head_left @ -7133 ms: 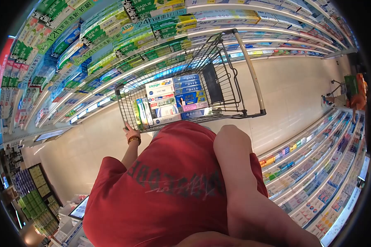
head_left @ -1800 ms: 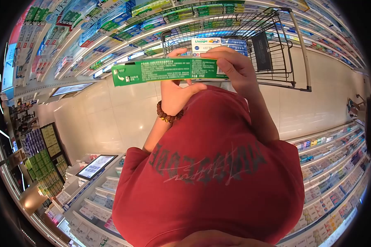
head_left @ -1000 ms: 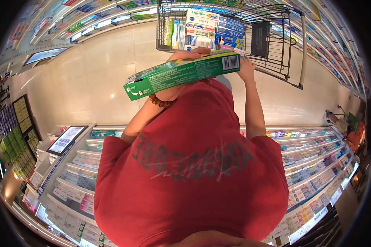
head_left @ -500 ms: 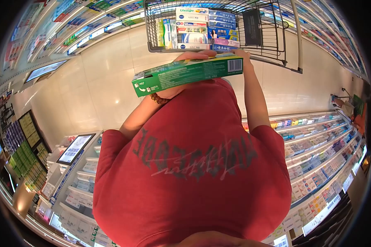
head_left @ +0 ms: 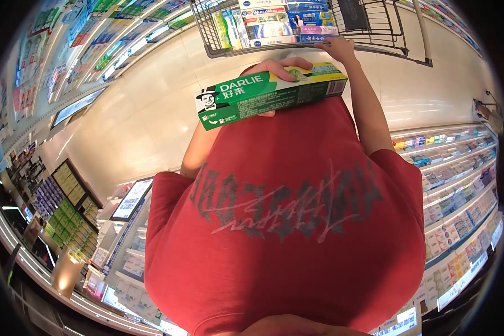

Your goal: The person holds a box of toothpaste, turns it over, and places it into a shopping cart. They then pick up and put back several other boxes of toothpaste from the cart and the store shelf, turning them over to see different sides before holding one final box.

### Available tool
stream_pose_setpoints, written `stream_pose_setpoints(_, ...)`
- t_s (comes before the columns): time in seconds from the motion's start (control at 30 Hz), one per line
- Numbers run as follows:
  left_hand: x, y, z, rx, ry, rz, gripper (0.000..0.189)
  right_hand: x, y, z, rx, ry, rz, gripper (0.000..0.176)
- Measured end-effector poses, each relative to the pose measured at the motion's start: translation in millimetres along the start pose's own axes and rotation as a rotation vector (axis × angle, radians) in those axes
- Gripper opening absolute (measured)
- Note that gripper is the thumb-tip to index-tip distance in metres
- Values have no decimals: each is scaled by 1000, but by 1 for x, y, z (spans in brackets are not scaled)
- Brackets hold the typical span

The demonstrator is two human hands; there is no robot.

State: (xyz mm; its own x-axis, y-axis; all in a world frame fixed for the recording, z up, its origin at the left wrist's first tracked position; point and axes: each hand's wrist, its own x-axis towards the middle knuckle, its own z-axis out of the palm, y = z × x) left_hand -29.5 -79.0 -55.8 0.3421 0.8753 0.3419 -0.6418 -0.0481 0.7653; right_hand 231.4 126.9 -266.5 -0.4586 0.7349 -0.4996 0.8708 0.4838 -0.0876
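A long green and yellow DARLIE box (head_left: 271,92) lies across the front of my chest, its broad printed face showing. My left hand (head_left: 283,70) is closed around the box, fingers over its top edge and part of the hand hidden beneath. To the right, my right hand (head_left: 339,50) has its fingers wrapped on the near rim of a black wire shopping cart (head_left: 375,50), beyond the box. Stacked toothpaste boxes (head_left: 313,22) and several upright packs (head_left: 231,29) are inside the cart.
Shelves of packaged goods (head_left: 459,185) run along the right. More shelving (head_left: 67,56) stands at the upper left. A framed screen (head_left: 131,199) is at the lower left, and a pale tiled floor (head_left: 140,101) shows between the shelves and the cart.
The green box has turned so its broad front face shows more. My right hand now appears clear of the box's end. Cart and shelves have shifted in view.
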Motion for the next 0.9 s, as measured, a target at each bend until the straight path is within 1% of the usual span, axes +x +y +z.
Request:
stream_pose_setpoints(0.07, 0, -2, -1, 17, 16, -10, 61, -1, 1, -2, 13, -15, -6, 75)
stream_pose_setpoints(0.1, 0, -1, -1, 15, 20, -42, 64, -1, 2, -5, 26, -65, -3, 76)
stream_pose_setpoints(0.2, 5, -1, 1, -63, 27, -46, 65, 0, 1, -5, -12, -42, 15, 77)
stream_pose_setpoints(0.23, 6, -1, 1, -72, 33, -43, 66, 2, 0, -8, 30, -112, 41, 81)
stream_pose_setpoints(0.33, 5, 0, 2, -108, 57, -59, 67, 8, 0, -9, 48, -204, 56, 83)
stream_pose_setpoints(0.43, 4, 3, 8, -153, 98, -92, 69, 10, 2, -6, 21, -174, 57, 78)
stream_pose_setpoints(0.5, 7, 7, 7, -167, 118, -108, 71, 9, 2, -5, 10, -161, 65, 79)
stream_pose_setpoints(0.53, 9, 5, 2, -163, 96, -108, 72, 11, 3, -4, 0, -149, 68, 79)
stream_pose_setpoints(0.57, 6, 1, -2, -161, 81, -111, 72, 11, 3, 3, -7, -67, 60, 80)
stream_pose_setpoints(0.67, 1, 2, -1, -165, 74, -125, 74, 13, 2, -9, 46, -229, 76, 80)
stream_pose_setpoints(0.7, 1, 1, -1, -174, 74, -126, 74, 12, 1, -9, 40, -208, 68, 79)
stream_pose_setpoints(0.8, 3, 4, 3, -180, 104, -120, 73, 13, 1, -13, 39, -236, 65, 79)
stream_pose_setpoints(0.9, 2, 5, 5, -196, 119, -118, 73, 14, 4, 0, 37, -120, 59, 78)
